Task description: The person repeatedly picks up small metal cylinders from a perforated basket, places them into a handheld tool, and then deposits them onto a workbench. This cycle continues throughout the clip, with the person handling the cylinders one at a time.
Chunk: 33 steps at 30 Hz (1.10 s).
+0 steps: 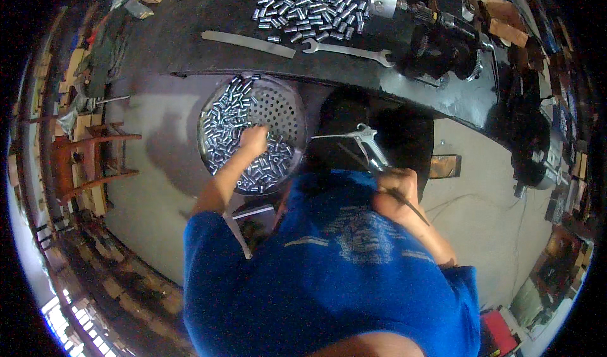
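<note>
My left hand [254, 141] is closed over the round perforated metal pan [286, 112]. Whatever its curled fingers contain is hidden. Small shiny metal cylinders [224, 126] fill the left and near parts of the pan, while part of its holed bottom shows bare at the far right. In front of my shirt, my right hand [397, 193] grips the lower end of a silver air blow gun [363, 139]. The gun's thin nozzle points left toward the pan's rim. A dark hose [410, 205] runs back along my right wrist.
Beyond the pan, a dark workbench [243, 59] carries a heap of similar cylinders [310, 9], a flat metal strip [250, 43] and an open-ended wrench [348, 50]. A machine with a round chuck [383, 0] stands at the right. A reddish-brown stand [95, 161] is at the left.
</note>
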Available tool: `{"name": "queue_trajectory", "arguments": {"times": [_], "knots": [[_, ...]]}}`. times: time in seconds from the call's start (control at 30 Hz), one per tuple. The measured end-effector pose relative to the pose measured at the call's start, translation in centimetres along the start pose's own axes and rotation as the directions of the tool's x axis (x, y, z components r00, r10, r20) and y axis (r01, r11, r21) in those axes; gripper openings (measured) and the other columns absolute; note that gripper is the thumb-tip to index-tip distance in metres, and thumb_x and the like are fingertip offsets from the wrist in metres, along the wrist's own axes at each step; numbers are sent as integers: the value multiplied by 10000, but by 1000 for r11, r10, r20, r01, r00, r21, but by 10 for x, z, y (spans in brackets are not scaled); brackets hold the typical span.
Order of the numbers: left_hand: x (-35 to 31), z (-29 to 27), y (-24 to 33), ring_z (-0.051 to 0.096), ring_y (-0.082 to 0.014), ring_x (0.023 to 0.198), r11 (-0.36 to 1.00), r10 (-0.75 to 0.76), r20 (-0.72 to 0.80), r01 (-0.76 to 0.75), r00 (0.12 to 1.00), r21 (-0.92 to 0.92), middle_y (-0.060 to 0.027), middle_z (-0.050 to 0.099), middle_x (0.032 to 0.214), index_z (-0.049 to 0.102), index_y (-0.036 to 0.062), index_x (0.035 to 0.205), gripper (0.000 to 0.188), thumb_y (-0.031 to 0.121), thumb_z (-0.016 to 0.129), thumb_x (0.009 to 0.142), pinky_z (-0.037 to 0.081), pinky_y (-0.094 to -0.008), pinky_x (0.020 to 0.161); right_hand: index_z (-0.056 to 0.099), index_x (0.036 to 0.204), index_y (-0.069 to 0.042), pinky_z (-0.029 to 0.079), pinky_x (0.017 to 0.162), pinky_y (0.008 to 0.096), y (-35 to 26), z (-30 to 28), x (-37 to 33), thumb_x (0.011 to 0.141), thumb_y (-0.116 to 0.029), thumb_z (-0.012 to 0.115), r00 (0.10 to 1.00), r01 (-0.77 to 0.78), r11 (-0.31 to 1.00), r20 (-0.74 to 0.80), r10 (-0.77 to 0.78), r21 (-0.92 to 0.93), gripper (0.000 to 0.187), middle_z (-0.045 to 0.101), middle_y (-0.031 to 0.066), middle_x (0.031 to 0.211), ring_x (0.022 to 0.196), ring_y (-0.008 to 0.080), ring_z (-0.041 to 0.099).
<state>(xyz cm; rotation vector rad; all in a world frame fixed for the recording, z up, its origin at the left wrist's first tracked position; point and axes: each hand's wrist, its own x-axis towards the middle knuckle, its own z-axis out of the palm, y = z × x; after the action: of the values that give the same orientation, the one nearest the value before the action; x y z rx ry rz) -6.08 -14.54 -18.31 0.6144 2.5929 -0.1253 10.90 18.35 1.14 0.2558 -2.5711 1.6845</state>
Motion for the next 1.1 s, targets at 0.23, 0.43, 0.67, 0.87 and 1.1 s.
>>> {"name": "queue_trajectory", "arguments": {"times": [0.23,0.43,0.67,0.87,1.1], "knots": [[-1,8,-2,625,-309,783,994,108,-58,-108,992,13,-146,636,810,607,100,880,272,81,620,609,492,-418,652,365,477,-37,281,421,336,0,1,-2,498,-8,530,1000,-5,1000,-6,5,19,168,374,99,489,433,253,397],[4,-8,1,622,-313,790,993,93,38,-95,995,70,-150,635,814,628,81,834,214,101,629,621,489,-416,665,360,484,-61,331,418,358,3,2,-5,512,-30,573,1000,-28,999,-1,28,-23,218,387,92,491,441,273,430],[-7,-17,-3,614,-296,764,978,21,-100,-41,995,-204,-147,629,812,621,69,861,227,150,654,651,484,-401,659,373,493,-65,337,422,364,10,4,-9,523,-39,583,1000,3,1000,-8,-3,-30,214,398,89,495,441,277,430],[-28,-33,22,622,-222,788,570,-112,-192,-95,975,-816,-105,624,808,563,15,895,225,52,661,695,487,-317,711,399,515,-49,356,444,371,9,4,-3,545,-46,580,994,-54,998,99,51,23,183,410,112,509,469,291,450],[-77,-127,107,569,-151,909,320,202,-277,-330,940,-888,-66,607,917,574,-4,930,207,-34,612,728,435,-290,827,429,532,-14,373,465,401,10,14,24,579,-79,594,958,117,993,260,-121,31,183,455,154,533,510,320,492]]}}
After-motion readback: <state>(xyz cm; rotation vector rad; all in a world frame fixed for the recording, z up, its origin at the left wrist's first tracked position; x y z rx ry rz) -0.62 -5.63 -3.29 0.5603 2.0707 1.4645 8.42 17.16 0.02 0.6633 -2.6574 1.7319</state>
